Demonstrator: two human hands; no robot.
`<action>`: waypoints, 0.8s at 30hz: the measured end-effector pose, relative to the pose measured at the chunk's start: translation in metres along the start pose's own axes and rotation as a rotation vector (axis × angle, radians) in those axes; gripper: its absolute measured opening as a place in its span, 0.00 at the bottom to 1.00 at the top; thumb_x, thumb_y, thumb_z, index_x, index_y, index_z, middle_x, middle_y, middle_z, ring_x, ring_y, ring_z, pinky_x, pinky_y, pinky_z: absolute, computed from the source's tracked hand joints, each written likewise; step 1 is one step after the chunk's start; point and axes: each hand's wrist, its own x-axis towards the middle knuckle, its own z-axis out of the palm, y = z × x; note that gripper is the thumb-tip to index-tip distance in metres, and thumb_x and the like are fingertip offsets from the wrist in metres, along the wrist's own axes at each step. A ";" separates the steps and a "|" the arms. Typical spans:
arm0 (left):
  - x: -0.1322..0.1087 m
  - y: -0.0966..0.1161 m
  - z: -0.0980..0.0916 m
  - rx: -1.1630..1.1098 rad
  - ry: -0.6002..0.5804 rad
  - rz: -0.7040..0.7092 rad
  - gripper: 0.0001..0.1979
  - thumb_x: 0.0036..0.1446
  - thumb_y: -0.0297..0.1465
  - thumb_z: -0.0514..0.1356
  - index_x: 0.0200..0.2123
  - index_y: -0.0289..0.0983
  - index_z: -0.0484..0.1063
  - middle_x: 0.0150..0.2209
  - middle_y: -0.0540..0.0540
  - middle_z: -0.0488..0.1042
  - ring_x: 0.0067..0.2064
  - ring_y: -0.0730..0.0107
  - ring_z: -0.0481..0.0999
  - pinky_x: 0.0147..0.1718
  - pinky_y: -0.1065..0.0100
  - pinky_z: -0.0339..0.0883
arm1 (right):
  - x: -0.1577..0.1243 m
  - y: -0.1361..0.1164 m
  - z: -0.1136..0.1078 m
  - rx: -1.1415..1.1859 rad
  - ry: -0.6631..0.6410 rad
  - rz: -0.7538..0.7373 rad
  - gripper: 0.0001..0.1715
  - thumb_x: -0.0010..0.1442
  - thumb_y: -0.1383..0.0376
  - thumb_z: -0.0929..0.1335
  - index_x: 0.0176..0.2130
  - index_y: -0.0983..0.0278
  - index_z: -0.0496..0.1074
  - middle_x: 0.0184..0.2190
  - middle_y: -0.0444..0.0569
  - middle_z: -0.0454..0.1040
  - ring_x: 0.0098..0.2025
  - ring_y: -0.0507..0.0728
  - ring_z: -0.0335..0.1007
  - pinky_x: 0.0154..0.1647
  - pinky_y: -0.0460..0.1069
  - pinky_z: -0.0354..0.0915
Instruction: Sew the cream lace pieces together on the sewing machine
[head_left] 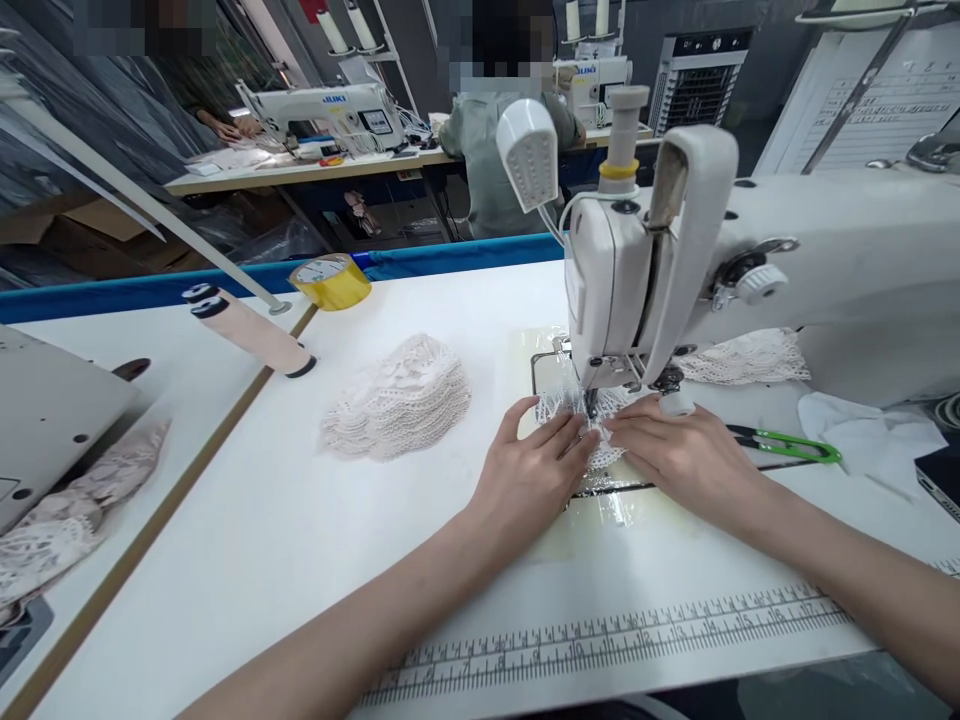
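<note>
Lace piece (606, 457) lies flat on the white table (262, 520) at the needle of the sewing machine (619, 280), beyond a printed ruler scale (577, 650) along the near edge; the left hand (529, 470) is palm down with its fingers spread, the tips on the lace just left of the needle; the right hand (694, 455) rests its fingertips on the lace's right side; whether either thumb pinches the fabric, one cannot tell; green-handled snips (806, 447) lie just beside the right hand; to the left sits a stack of lace (409, 400), with a pink thread cone (259, 335) and a yellow tape roll (334, 285) beyond it; farther off, a co-worker (499, 150) sits near a second sewing machine (330, 112).
</note>
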 end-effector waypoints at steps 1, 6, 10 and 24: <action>0.001 -0.001 0.001 -0.001 -0.001 -0.003 0.12 0.64 0.27 0.53 0.47 0.39 0.72 0.48 0.44 0.76 0.49 0.65 0.75 0.57 0.52 0.53 | 0.001 0.001 0.001 -0.007 -0.005 0.013 0.16 0.59 0.77 0.61 0.36 0.64 0.75 0.35 0.49 0.79 0.34 0.55 0.74 0.35 0.49 0.63; 0.003 -0.007 0.003 -0.017 -0.001 -0.021 0.12 0.64 0.28 0.52 0.47 0.39 0.72 0.48 0.44 0.76 0.50 0.66 0.74 0.58 0.51 0.52 | 0.002 0.003 0.004 -0.052 -0.027 0.048 0.16 0.60 0.75 0.61 0.40 0.62 0.75 0.35 0.46 0.79 0.35 0.54 0.73 0.34 0.48 0.63; 0.002 -0.007 0.004 -0.037 0.017 -0.029 0.12 0.63 0.27 0.53 0.47 0.38 0.72 0.46 0.44 0.76 0.49 0.65 0.74 0.57 0.52 0.54 | 0.002 0.002 0.005 -0.065 0.066 -0.038 0.16 0.59 0.77 0.62 0.38 0.63 0.76 0.38 0.45 0.79 0.34 0.53 0.73 0.35 0.48 0.62; 0.028 -0.024 -0.010 -0.461 -0.272 -0.186 0.13 0.63 0.30 0.52 0.36 0.39 0.78 0.41 0.45 0.73 0.41 0.66 0.71 0.41 0.62 0.67 | 0.002 0.009 0.007 0.261 -0.074 0.312 0.12 0.63 0.63 0.65 0.41 0.58 0.77 0.35 0.47 0.78 0.37 0.57 0.73 0.32 0.49 0.66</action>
